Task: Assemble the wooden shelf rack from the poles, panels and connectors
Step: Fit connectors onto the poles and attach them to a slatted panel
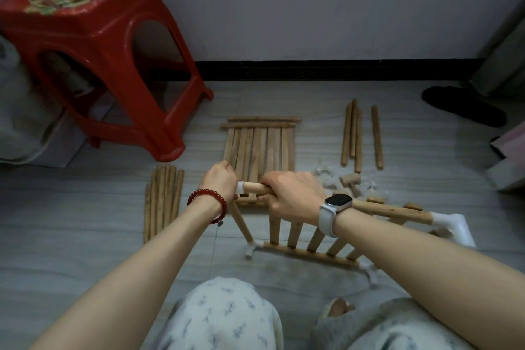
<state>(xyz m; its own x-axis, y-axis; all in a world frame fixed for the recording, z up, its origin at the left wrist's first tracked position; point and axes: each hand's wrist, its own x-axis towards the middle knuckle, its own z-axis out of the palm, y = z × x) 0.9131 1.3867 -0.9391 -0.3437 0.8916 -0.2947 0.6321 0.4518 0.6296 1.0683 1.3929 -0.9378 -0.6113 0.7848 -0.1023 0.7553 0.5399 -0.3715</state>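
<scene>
Two hands work one joint. Our right hand [292,196] wraps tightly around the top pole [392,212] of the half-built shelf frame [309,239], which stands tilted on the floor just in front of our knees. Our left hand [220,179] is curled closed over a white connector [241,186] at that pole's left end; what lies under the fingers we cannot tell.

Several things could go wrong, as we judge it. If we push at an angle, the pole may jam or sit only partly in the socket. The frame rests on little more than its lower connectors [251,248], so a hard shove could slide it across the tiles or pop the slats [294,231] out of their rails. The leg pole [241,223] hanging from the same connector could twist loose. Spare poles [163,202], a flat slat panel [260,150], more poles [360,136] and a small mallet [350,180] lie on the floor beyond.
</scene>
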